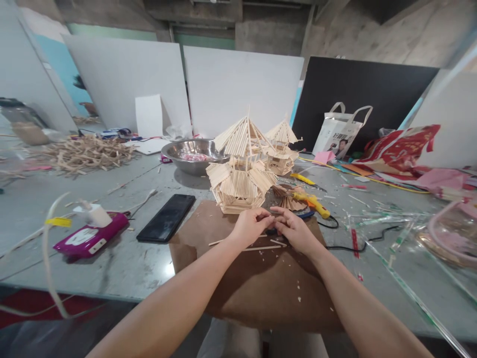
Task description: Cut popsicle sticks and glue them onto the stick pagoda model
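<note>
My left hand and my right hand meet over a brown board, thumbs and fingers pinched together. Whatever is between the fingertips is too small to make out. Just behind them stands a pavilion model made of thin wooden sticks, with a pointed roof above a wider tier. A second stick pavilion rises behind it to the right. Loose thin sticks and white crumbs lie on the board under my hands. Close to my right hand is a yellow tool with a black cord, perhaps a glue gun.
Left of the board lie a black phone and a purple power strip. Farther back are a steel bowl and a heap of sticks. A yellow cutter, clear strips and a white bag are on the right.
</note>
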Demonstrator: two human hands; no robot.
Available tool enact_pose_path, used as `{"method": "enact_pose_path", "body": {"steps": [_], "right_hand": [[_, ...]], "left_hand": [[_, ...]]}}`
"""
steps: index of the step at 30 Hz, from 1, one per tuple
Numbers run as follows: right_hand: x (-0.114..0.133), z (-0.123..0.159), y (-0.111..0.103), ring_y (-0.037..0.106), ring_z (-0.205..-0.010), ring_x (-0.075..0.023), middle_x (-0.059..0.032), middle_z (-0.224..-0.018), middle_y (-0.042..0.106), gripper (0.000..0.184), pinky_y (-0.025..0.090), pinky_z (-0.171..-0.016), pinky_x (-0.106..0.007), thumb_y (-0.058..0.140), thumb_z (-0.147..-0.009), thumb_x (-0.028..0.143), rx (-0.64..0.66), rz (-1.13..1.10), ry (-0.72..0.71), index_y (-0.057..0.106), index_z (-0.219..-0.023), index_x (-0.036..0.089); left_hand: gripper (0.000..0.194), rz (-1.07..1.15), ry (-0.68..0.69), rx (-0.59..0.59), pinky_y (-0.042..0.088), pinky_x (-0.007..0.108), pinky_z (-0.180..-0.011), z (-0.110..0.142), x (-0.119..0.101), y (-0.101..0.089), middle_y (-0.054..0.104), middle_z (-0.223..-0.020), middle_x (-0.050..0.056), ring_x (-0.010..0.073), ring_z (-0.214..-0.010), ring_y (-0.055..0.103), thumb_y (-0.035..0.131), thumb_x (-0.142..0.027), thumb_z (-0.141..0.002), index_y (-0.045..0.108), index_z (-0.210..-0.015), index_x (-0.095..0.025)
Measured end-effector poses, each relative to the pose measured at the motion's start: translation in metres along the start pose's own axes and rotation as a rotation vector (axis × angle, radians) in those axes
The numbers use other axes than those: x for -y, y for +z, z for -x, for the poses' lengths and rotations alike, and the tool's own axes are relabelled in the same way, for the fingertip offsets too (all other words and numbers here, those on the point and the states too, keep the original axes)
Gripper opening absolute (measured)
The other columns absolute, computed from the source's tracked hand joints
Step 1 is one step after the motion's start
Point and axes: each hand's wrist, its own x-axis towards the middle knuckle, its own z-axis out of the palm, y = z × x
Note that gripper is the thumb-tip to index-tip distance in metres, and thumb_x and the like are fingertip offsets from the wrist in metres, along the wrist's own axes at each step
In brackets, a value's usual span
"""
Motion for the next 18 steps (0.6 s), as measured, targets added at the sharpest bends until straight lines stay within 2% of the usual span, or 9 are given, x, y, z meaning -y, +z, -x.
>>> {"method": "enact_pose_path", "body": {"steps": [4,7,12,18], "right_hand": [[0.0025,0.0001,-0.0008,0.046,-0.052,-0.0087,0.0014,-0.065,0.055,0.035,0.036,-0.049,-0.022,0.045,-0.072,0.028,-0.055,0.014,0.015,0.04,-0.105,0.017],[0.002,-0.0001,-0.0032,0.044,-0.052,-0.0086,0.0024,-0.063,0.052,0.034,0.036,-0.051,-0.022,0.045,-0.072,0.029,-0.1,0.03,-0.009,0.041,-0.103,0.016],[0.0011,-0.0006,-0.0063,0.043,-0.051,-0.009,0.0022,-0.061,0.052,0.031,0.035,-0.052,-0.023,0.044,-0.073,0.03,-0.112,0.015,-0.021,0.042,-0.101,0.016],[0.001,-0.0016,-0.0081,0.041,-0.049,-0.0091,0.0034,-0.057,0.049,0.029,0.034,-0.05,-0.023,0.044,-0.073,0.03,-0.107,-0.024,-0.011,0.043,-0.098,0.016]], "left_hand": [[0.025,0.005,-0.007,-0.022,0.038,0.021,-0.053,-0.0007,0.0005,0.0005,0.06,-0.064,0.001,0.0097,-0.057,0.05,0.045,-0.034,-0.071,0.059,-0.071,-0.013],[0.029,-0.057,-0.009,-0.006,0.035,0.02,-0.05,0.0004,-0.0022,-0.001,0.058,-0.06,0.001,0.0089,-0.053,0.047,0.044,-0.037,-0.071,0.059,-0.071,-0.013],[0.032,-0.198,0.083,0.055,0.032,0.019,-0.049,0.0026,-0.0046,-0.0029,0.055,-0.057,0.0,0.0081,-0.052,0.043,0.041,-0.038,-0.073,0.062,-0.069,-0.014],[0.036,-0.134,0.108,0.128,0.028,0.017,-0.046,0.0027,-0.0026,-0.002,0.05,-0.052,-0.002,0.0065,-0.049,0.038,0.036,-0.038,-0.076,0.063,-0.072,-0.014]]}}
